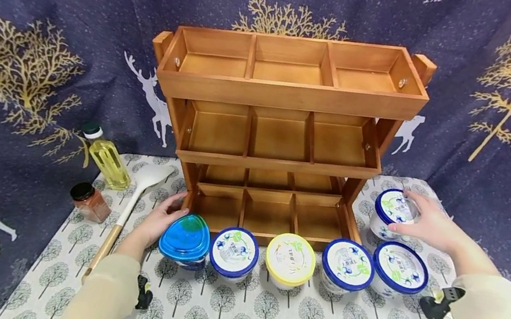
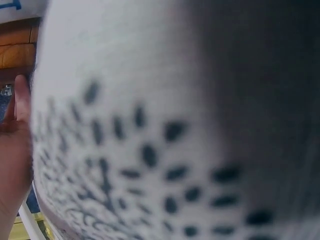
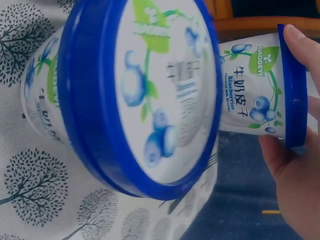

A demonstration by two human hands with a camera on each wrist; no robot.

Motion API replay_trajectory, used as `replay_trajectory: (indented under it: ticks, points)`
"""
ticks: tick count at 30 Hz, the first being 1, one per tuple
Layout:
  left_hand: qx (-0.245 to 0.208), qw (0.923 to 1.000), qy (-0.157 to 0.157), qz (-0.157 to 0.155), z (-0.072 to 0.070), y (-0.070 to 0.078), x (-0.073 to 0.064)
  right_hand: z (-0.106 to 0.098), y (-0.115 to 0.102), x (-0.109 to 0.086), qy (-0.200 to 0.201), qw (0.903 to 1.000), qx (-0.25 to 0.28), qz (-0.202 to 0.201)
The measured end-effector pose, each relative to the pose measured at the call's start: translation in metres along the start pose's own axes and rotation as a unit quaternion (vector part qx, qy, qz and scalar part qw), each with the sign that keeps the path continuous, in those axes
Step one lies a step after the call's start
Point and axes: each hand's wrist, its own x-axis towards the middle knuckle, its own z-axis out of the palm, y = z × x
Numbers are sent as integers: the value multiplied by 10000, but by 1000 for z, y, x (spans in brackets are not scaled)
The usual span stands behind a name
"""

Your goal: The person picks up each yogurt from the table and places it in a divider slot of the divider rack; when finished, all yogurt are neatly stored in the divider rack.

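At the right, my right hand [image 1: 431,223] grips a white tub with a blue lid [image 1: 384,224] by its lid rim, thumb on one side and fingers on the other. Blueberries and Chinese lettering are printed on this tub [image 3: 252,85] in the right wrist view. A second blue-lidded tub [image 1: 400,269] stands just in front of it. My left hand [image 1: 160,220] rests at the lower left side of the wooden rack [image 1: 290,95], fingertips right at its edge, beside a container with a blue rounded-triangular lid [image 1: 186,239]. Blurred tree-print cloth [image 2: 125,125] fills most of the left wrist view.
Before the rack, a row also holds a blue-lidded tub [image 1: 234,252], a yellow-lidded tub [image 1: 290,260] and another blue-lidded tub [image 1: 347,266]. Further left are an oil bottle [image 1: 109,161], a spice jar [image 1: 91,204] and a white spatula [image 1: 130,206]. The rack has divided tiers.
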Motion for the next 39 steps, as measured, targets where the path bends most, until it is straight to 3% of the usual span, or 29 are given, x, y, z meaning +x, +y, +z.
replay_trajectory:
  ticks: [10,16,21,27,30,34,39]
  points:
    - [47,10000,-1,28,1,-3,-5,6,-23,4,193,9977,2,-643]
    - [68,10000,34,19,2,-3,-5,19,-39,8,23,9973,292,-674]
    - [80,10000,-24,-28,2,-1,-4,33,-48,16,135,9973,173,-705]
    - [-30,9998,-140,-159,1,23,-14,49,-57,26,-30,9953,441,-859]
    - [45,9999,-71,-118,2,20,-13,55,-62,29,-136,9963,320,-781]
    - [104,9999,45,-2,2,1,-4,60,-70,31,-215,9972,73,-718]
    - [79,9999,67,-28,2,2,-4,68,-72,38,-284,9970,113,-707]
